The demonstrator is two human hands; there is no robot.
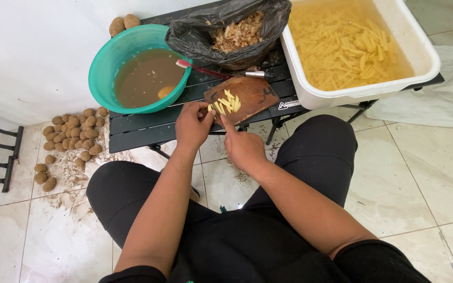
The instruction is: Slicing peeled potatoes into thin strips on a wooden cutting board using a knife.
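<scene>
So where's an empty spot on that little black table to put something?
Bare slats on the table below the green bowl, left of the left hand. Crowded elsewhere: cutting board, black bag, white tub.

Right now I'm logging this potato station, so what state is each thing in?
Left hand: pressing the sticks on the board.
Right hand: at the board's near edge; any tool hidden.
Cutting board: holds cut potato sticks.
Green bowl: full of murky water.
White tub: full of sticks in water.
Black bag: open, holding peelings.
</scene>
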